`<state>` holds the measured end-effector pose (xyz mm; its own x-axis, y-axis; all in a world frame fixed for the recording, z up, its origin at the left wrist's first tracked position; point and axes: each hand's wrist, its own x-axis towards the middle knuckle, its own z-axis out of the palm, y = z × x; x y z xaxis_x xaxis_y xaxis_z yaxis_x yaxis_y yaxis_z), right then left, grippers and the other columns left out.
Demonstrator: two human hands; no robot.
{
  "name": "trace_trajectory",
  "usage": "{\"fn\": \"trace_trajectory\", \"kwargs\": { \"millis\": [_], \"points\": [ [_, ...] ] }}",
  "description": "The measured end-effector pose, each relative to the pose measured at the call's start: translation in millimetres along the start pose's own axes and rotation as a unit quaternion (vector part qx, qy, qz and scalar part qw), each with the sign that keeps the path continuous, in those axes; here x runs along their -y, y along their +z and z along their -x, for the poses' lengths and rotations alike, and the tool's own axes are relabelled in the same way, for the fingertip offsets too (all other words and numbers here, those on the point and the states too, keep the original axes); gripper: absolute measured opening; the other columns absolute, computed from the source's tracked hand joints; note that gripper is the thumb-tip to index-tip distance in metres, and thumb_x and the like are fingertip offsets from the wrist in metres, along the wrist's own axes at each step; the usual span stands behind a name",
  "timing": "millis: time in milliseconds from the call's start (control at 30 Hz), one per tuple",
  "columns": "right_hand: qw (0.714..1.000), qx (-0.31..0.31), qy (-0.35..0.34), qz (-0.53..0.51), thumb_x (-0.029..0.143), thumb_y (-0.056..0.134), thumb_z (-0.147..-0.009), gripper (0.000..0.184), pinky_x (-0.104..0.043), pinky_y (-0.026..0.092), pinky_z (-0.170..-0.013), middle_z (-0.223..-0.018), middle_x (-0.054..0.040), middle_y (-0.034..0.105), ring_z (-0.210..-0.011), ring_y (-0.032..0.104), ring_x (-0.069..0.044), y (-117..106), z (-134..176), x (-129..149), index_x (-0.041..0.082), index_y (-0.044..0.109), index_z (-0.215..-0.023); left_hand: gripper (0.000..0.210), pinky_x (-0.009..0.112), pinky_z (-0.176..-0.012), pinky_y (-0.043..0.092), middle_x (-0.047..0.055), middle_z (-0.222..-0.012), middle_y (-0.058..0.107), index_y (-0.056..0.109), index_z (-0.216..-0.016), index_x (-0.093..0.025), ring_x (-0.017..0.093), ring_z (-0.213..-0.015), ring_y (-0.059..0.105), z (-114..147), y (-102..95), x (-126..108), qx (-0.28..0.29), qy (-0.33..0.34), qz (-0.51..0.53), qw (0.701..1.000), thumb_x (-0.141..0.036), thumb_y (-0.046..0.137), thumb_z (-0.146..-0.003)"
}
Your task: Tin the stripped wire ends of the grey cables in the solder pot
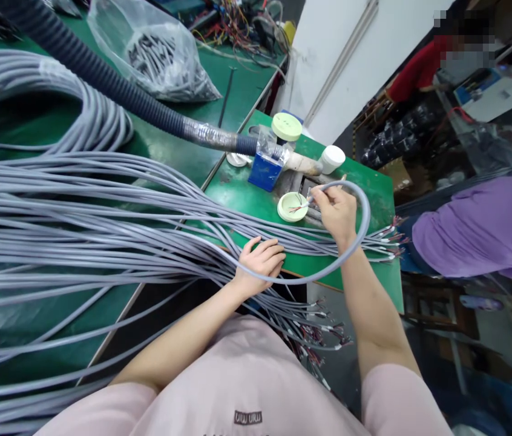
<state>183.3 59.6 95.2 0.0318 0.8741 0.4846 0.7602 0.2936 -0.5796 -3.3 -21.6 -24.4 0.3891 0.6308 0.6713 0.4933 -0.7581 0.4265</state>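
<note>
My right hand (338, 212) pinches a grey cable (365, 209) close to its stripped end. The thin red and black wires (296, 208) at that end lie over a shallow pale-green dish (284, 212). From my fingers the cable bends in a wide loop over my right wrist and back to the left. My left hand (261, 263) rests with its fingers stretched out on a bundle of grey cables (192, 206) at the edge of the green bench (374, 181). Its palm side is hidden.
A black corrugated hose (147, 103) runs to a blue box (265, 174) behind the dish. Nearby stand a yellow-lidded jar (287, 126) and a white tub (332, 158). Stripped cable ends (324, 330) hang below the bench. A person in purple (487, 230) is at the right.
</note>
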Motion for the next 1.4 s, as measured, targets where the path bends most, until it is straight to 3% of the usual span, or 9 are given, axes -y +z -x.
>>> {"fn": "trace_trajectory", "kwargs": {
  "millis": [667,767,900,1100,1233,1400],
  "points": [
    [0.994,0.069,-0.001,0.090,0.037,0.052,-0.088,0.030,-0.027,0.043,-0.062,-0.067,-0.0022,0.068,-0.063,0.061,-0.017,20,-10,-7,0.018,0.070,-0.074,0.016,0.041,-0.103,0.033,0.003,-0.109,0.073,0.069,-0.096,-0.024,0.020,-0.113,0.063,1,1.4,0,-0.002,0.004,-0.010,1.000,-0.022,0.056,-0.087],
    [0.995,0.050,-0.009,0.089,0.036,0.054,-0.087,0.027,-0.028,0.044,-0.061,-0.066,-0.0020,0.068,-0.062,0.061,-0.017,11,-12,0,0.018,0.070,-0.076,0.016,0.041,-0.103,0.033,0.003,-0.108,0.073,0.069,-0.096,-0.023,0.020,-0.112,0.063,0,0.1,-1,-0.002,0.003,-0.009,1.000,-0.022,0.056,-0.087],
    [0.993,-0.029,-0.012,0.113,0.037,0.053,-0.088,0.025,-0.031,0.047,-0.066,-0.071,-0.0030,0.070,-0.068,0.063,-0.019,-17,-19,4,0.021,0.069,-0.078,0.018,0.043,-0.105,0.032,0.004,-0.111,0.072,0.068,-0.100,-0.023,0.022,-0.115,0.061,-1,-2.0,-1,0.024,-0.002,0.002,1.000,-0.023,0.056,-0.086],
    [0.986,-0.074,-0.009,0.152,0.044,0.049,-0.089,0.031,-0.035,0.049,-0.067,-0.068,-0.0042,0.067,-0.068,0.063,-0.021,-39,-39,-38,0.021,0.064,-0.074,0.019,0.043,-0.105,0.033,0.004,-0.110,0.072,0.067,-0.101,-0.024,0.022,-0.117,0.060,1,-1.3,-1,0.021,-0.011,0.004,1.000,-0.021,0.056,-0.086],
    [0.980,-0.070,0.017,0.184,0.046,0.048,-0.088,0.036,-0.035,0.048,-0.067,-0.062,-0.0045,0.065,-0.067,0.062,-0.022,-32,-54,-74,0.021,0.059,-0.064,0.019,0.042,-0.101,0.034,0.004,-0.111,0.072,0.068,-0.101,-0.024,0.022,-0.114,0.062,0,-2.3,-2,0.023,-0.014,-0.002,1.000,-0.021,0.057,-0.087],
    [0.971,-0.056,0.067,0.224,0.037,0.052,-0.084,0.027,-0.039,0.048,-0.075,-0.070,-0.0089,0.067,-0.080,0.064,-0.027,-18,-67,-99,0.021,0.056,-0.063,0.016,0.042,-0.101,0.032,0.003,-0.111,0.073,0.067,-0.100,-0.024,0.022,-0.115,0.062,-2,-3.9,-3,0.024,-0.001,-0.016,1.000,-0.021,0.056,-0.088]
  ]
}}
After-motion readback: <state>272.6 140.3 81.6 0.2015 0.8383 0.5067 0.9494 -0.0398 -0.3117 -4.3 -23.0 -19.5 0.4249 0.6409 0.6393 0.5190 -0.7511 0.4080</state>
